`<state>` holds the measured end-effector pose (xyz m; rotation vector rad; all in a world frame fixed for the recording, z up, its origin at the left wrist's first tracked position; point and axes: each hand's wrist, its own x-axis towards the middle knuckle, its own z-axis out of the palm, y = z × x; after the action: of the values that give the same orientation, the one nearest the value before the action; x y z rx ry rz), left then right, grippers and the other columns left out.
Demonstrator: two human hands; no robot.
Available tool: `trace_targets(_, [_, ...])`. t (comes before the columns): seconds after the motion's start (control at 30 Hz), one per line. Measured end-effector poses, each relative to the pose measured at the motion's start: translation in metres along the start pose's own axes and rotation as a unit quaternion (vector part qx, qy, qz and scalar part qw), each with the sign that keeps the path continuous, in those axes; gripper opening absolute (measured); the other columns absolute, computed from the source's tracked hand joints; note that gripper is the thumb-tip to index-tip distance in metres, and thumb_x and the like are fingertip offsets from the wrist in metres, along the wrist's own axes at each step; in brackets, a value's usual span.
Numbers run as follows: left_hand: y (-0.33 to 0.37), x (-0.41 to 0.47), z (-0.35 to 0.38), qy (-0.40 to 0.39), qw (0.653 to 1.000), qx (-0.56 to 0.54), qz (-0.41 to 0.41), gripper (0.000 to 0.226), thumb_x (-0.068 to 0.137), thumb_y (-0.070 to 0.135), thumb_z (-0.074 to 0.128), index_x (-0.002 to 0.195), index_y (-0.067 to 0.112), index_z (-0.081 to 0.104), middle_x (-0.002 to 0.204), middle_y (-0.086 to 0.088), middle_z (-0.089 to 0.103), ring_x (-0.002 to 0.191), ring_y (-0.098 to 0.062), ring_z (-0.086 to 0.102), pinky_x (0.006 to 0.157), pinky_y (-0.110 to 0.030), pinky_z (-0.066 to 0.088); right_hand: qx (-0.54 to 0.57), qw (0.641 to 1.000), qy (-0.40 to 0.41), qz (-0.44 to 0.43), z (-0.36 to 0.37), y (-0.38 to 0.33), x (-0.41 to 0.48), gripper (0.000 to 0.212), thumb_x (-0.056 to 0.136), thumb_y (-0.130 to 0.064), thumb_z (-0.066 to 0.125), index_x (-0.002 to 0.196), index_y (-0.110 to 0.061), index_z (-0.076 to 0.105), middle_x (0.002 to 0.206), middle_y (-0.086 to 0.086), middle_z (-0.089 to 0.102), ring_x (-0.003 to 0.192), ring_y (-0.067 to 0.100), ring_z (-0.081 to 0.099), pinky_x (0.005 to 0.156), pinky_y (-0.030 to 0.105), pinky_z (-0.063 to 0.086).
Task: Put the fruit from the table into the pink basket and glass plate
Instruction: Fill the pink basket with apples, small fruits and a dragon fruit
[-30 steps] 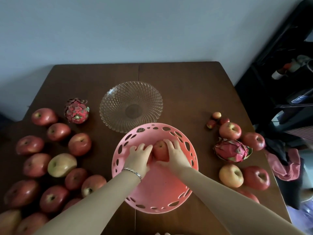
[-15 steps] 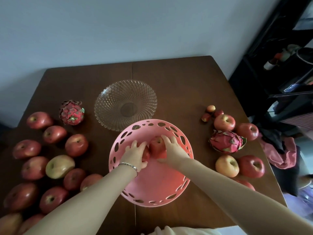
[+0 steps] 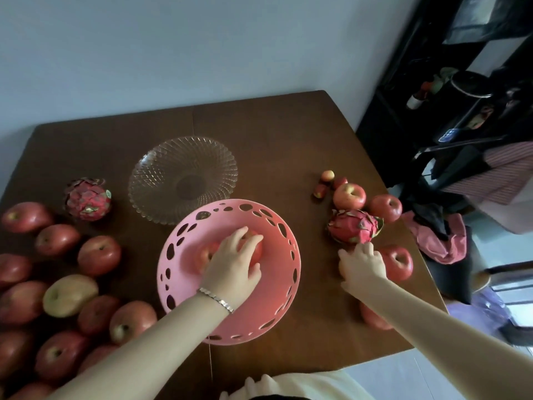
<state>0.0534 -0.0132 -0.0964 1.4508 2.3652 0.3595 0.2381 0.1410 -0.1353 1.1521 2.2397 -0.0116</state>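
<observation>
The pink basket (image 3: 277, 226) stands at the table's front middle with two red apples (image 3: 203, 255) in it. My left hand (image 3: 233, 264) lies flat over both apples, fingers spread. The glass plate (image 3: 161, 174) behind the basket holds nothing. My right hand (image 3: 362, 262) is outside the basket on the right, cupped over a yellowish apple that it almost hides. That hand sits between a dragon fruit (image 3: 353, 228) and a red apple (image 3: 399, 262). Several red apples (image 3: 99, 255) and a second dragon fruit (image 3: 88, 199) lie to the left.
More apples (image 3: 349, 196) and three small fruits (image 3: 327, 176) sit at the right rear. Another apple (image 3: 372, 317) lies under my right forearm. A yellow-green fruit (image 3: 69, 295) lies among the left apples. A black shelf (image 3: 432, 111) and pink cloth (image 3: 438, 241) stand beyond the table's right edge.
My right hand has left the basket and moved right onto the yellowish apple. My left hand has slid across over both apples in the basket. The camera has tilted right.
</observation>
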Motion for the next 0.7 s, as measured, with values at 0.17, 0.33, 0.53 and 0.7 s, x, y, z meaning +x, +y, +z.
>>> trace_targets(0.17, [0.023,-0.008,-0.013,-0.066,0.986,-0.15,-0.02,0.031,0.09,0.022,0.056,0.121,0.025,0.056,0.126,0.007,0.058,0.111,-0.008,0.056,0.092,-0.019,0.045,0.071,0.997,0.029,-0.026,-0.012,0.005,-0.004,0.064,0.072,-0.033,0.068,0.129,-0.026,0.041,0.131,0.012,0.04,0.125,0.033,0.03,0.099,0.036,0.034])
trace_targets(0.33, [0.063,-0.007,-0.012,-0.174,0.821,-0.518,-0.168,0.047,0.082,0.024,0.068,0.123,0.027,0.046,0.11,0.0,0.061,0.094,-0.016,0.067,0.08,-0.033,0.059,0.378,0.912,0.089,-0.129,-0.059,-0.011,-0.053,0.084,0.06,-0.034,0.08,0.131,-0.026,0.035,0.12,0.002,0.032,0.096,0.021,0.052,0.079,0.027,0.05])
trace_targets(0.53, [0.076,-0.006,-0.005,-0.157,0.808,-0.537,-0.185,0.039,0.08,0.019,0.071,0.111,0.026,0.049,0.101,-0.003,0.057,0.076,-0.022,0.065,0.055,-0.027,0.058,0.378,0.894,0.056,-0.232,-0.066,0.001,-0.07,0.102,0.059,-0.037,0.084,0.141,-0.03,0.024,0.12,-0.01,0.033,0.103,0.007,0.048,0.086,0.015,0.044])
trace_targets(0.7, [0.063,-0.01,0.0,-0.167,0.817,-0.499,-0.237,0.025,0.08,0.014,0.063,0.093,0.033,0.053,0.09,-0.007,0.061,0.064,-0.028,0.068,0.052,-0.029,0.053,0.201,0.978,0.047,0.021,-0.021,0.061,-0.017,0.073,0.078,-0.029,0.069,0.14,-0.022,0.032,0.136,0.011,0.034,0.123,0.032,0.037,0.095,0.038,0.043])
